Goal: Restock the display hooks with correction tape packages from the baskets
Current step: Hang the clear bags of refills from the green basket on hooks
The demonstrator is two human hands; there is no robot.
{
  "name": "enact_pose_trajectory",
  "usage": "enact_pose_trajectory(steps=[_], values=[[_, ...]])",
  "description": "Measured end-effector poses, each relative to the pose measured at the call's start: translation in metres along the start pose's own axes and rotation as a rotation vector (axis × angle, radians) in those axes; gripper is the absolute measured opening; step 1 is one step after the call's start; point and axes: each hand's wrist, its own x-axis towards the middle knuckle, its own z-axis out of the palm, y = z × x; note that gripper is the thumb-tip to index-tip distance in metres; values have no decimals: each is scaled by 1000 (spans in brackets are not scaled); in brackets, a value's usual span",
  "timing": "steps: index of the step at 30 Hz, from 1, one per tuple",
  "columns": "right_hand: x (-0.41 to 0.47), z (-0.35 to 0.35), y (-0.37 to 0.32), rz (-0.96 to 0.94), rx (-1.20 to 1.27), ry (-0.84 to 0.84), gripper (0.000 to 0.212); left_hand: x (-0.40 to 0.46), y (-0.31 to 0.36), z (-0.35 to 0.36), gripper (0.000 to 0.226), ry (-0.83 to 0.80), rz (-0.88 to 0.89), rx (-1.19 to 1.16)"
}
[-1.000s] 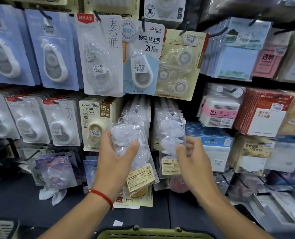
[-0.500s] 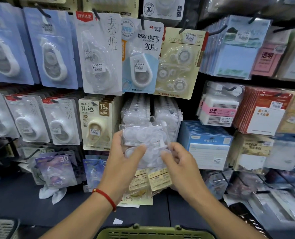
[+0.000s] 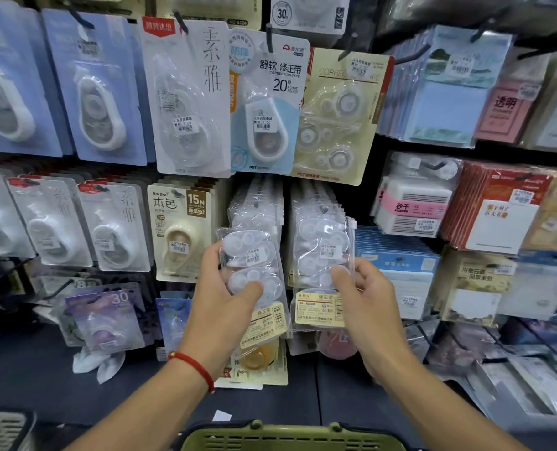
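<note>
At the display's middle row, left hand (image 3: 220,297) is gripping one clear correction tape package (image 3: 254,265); right hand (image 3: 366,297) is pinching another package (image 3: 322,252) hanging beside it, above the green basket (image 3: 290,437).

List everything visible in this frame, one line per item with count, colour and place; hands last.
clear correction tape packs: two held, more hanging behind, clear with yellow labels, centre hooks
blue-card tape packs: several, upper left
white-card tape packs: several, upper centre and left row
cream tape pack: one stack, left of centre
sticky note packs: many, blue, pink and red, right shelves
green basket: one, bottom edge
left hand: grips the left clear pack, red cord on wrist
right hand: pinches the right clear pack
</note>
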Motion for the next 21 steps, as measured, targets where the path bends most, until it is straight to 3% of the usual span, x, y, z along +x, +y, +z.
enact_pose_trajectory(steps=[5, 8, 10, 13, 16, 19, 21], values=[[1, -3, 1, -2, -56, 14, 15, 0, 0, -1, 61, 12, 2, -14], [0, -4, 4, -68, -403, 58, 42, -2, 1, -1, 62, -3, 19, -35], [-2, -2, 4, -184, -497, 32, 43, -5, 4, 2, 60, -49, 42, -54], [-5, 5, 3, -157, -375, -163, 32, -9, 7, 7, 58, -142, 47, -95], [-6, 11, 2, -24, -171, -300, 37, -13, 8, 11, 59, -208, 18, -111], [-6, 10, 2, 14, -54, -237, 23, -13, 8, 13, 66, -190, -30, -94], [-5, 7, 1, 8, -34, -152, 31, -14, 8, 14, 67, -229, -25, -26]])
